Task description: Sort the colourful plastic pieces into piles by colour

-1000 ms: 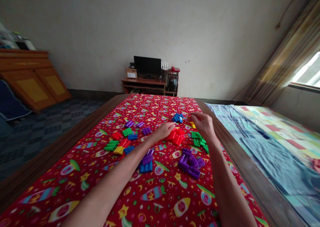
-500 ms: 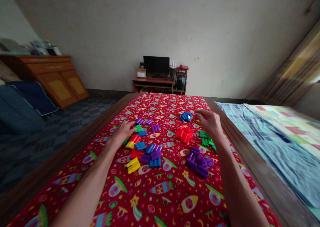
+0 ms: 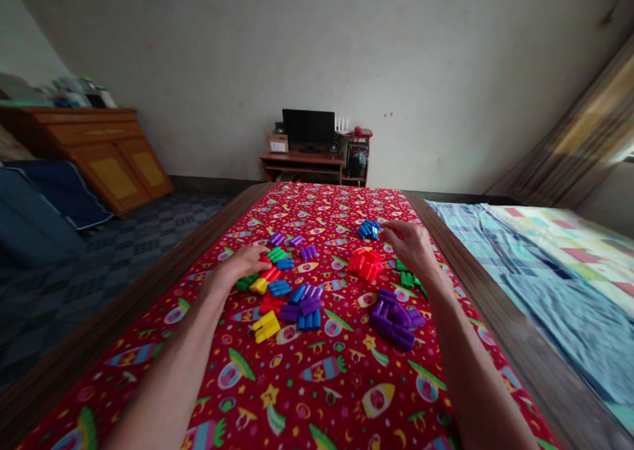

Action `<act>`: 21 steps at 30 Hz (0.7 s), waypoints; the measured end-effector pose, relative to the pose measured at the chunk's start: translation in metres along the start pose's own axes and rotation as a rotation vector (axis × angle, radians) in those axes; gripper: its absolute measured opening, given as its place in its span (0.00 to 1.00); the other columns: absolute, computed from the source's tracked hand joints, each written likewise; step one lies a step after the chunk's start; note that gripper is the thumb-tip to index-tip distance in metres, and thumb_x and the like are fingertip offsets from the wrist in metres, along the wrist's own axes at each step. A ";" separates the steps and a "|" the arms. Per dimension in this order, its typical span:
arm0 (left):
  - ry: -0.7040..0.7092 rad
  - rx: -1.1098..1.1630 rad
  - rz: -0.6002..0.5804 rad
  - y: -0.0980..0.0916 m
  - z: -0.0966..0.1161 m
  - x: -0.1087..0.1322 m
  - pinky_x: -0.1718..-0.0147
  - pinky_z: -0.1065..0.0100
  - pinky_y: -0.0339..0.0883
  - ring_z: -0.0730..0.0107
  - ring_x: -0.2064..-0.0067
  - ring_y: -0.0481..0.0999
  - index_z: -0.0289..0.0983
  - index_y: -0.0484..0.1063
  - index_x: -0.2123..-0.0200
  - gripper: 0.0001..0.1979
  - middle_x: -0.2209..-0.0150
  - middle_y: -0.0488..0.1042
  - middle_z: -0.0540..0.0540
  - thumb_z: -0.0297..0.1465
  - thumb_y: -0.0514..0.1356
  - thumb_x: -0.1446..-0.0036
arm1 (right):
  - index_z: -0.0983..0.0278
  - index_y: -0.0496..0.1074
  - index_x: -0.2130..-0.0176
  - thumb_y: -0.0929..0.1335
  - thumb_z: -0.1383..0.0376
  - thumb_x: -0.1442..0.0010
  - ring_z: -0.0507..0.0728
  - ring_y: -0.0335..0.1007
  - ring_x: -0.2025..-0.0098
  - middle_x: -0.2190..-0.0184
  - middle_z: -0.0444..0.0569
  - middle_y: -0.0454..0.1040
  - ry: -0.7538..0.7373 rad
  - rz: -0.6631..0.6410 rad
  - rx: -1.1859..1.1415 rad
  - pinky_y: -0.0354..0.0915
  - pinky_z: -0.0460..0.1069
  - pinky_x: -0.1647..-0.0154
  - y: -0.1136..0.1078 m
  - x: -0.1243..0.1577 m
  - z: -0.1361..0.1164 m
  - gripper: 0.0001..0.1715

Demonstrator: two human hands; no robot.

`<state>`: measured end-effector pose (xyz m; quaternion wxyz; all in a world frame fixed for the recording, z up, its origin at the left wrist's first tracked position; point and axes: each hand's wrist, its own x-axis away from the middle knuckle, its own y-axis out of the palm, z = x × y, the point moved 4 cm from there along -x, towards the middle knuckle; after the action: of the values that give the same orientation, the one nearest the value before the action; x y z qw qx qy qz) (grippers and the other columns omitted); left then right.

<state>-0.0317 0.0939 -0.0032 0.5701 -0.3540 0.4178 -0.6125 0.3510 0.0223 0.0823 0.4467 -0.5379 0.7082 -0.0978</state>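
Ribbed plastic blocks in several colours lie on the red patterned cloth. On the left, my left hand has its fingers curled down on a red block. Touching or close by are a green block, a blue block and a yellow block. At the right, my right hand is held in a pinch, its fingertips at the edge of a blue block pile. Anything between those fingertips is too small to make out. Green blocks lie partly hidden beneath the right wrist.
A red block pile and a purple block pile sit on the cloth's right half. Mixed blocks, with yellow ones nearest me, spread over the left. Beyond the table stands a desk with a monitor; a bed is at the right.
My left hand's fingers have curled inward, and a red block now shows at their tips. The right hand has shifted slightly left and lower, covering a yellow piece seen before.
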 end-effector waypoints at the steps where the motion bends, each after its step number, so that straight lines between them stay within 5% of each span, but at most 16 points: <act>1: 0.004 0.008 0.001 0.000 0.003 0.000 0.61 0.67 0.70 0.54 0.59 0.79 0.40 0.80 0.68 0.13 0.66 0.82 0.46 0.30 0.66 0.63 | 0.66 0.80 0.59 0.64 0.64 0.42 0.56 0.77 0.68 0.72 0.50 0.80 -0.001 0.000 0.004 0.65 0.48 0.66 0.000 0.000 0.000 0.17; 4: 0.006 0.030 0.029 -0.001 0.016 -0.002 0.63 0.67 0.69 0.55 0.61 0.79 0.39 0.80 0.67 0.13 0.68 0.81 0.46 0.30 0.65 0.61 | 0.66 0.80 0.60 0.64 0.64 0.41 0.57 0.76 0.68 0.71 0.50 0.80 -0.015 -0.003 0.006 0.65 0.47 0.66 0.001 0.000 -0.001 0.16; 8: 0.054 0.316 0.066 0.007 0.057 0.002 0.66 0.67 0.71 0.59 0.63 0.79 0.36 0.74 0.50 0.27 0.63 0.80 0.43 0.35 0.65 0.56 | 0.66 0.79 0.57 0.65 0.64 0.40 0.57 0.76 0.65 0.66 0.52 0.81 -0.107 -0.057 -0.017 0.67 0.49 0.61 0.018 0.006 -0.013 0.15; 11: 0.192 0.780 -0.111 0.027 0.108 0.016 0.63 0.64 0.73 0.60 0.60 0.79 0.36 0.65 0.41 0.39 0.57 0.79 0.41 0.37 0.69 0.58 | 0.64 0.74 0.49 0.65 0.65 0.38 0.58 0.75 0.56 0.55 0.55 0.78 -0.337 -0.220 -0.080 0.67 0.50 0.56 0.045 0.019 -0.037 0.18; 14: 0.214 1.009 -0.244 0.044 0.144 0.033 0.59 0.63 0.72 0.60 0.58 0.79 0.36 0.62 0.39 0.39 0.59 0.80 0.42 0.38 0.68 0.54 | 0.63 0.72 0.48 0.64 0.67 0.35 0.55 0.73 0.54 0.52 0.55 0.76 -0.529 -0.413 -0.148 0.65 0.47 0.57 0.068 0.034 -0.056 0.16; 18: 0.241 0.975 -0.303 0.044 0.145 0.036 0.59 0.62 0.73 0.59 0.59 0.80 0.36 0.65 0.41 0.33 0.60 0.80 0.42 0.45 0.63 0.47 | 0.66 0.75 0.59 0.62 0.67 0.33 0.52 0.73 0.67 0.66 0.51 0.78 -0.396 -0.450 0.066 0.60 0.44 0.67 0.078 0.032 -0.048 0.12; 21: 0.280 0.518 -0.168 0.027 0.117 0.024 0.59 0.63 0.71 0.57 0.58 0.79 0.37 0.71 0.45 0.27 0.59 0.80 0.43 0.44 0.60 0.45 | 0.65 0.75 0.62 0.62 0.65 0.33 0.53 0.70 0.72 0.72 0.50 0.76 -0.178 -0.357 0.352 0.55 0.45 0.72 0.069 0.021 -0.024 0.12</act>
<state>0.0830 0.0574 0.0182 0.5257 -0.1423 0.2914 -0.7864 0.2862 0.0239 0.0422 0.5697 -0.5750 0.5318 -0.2489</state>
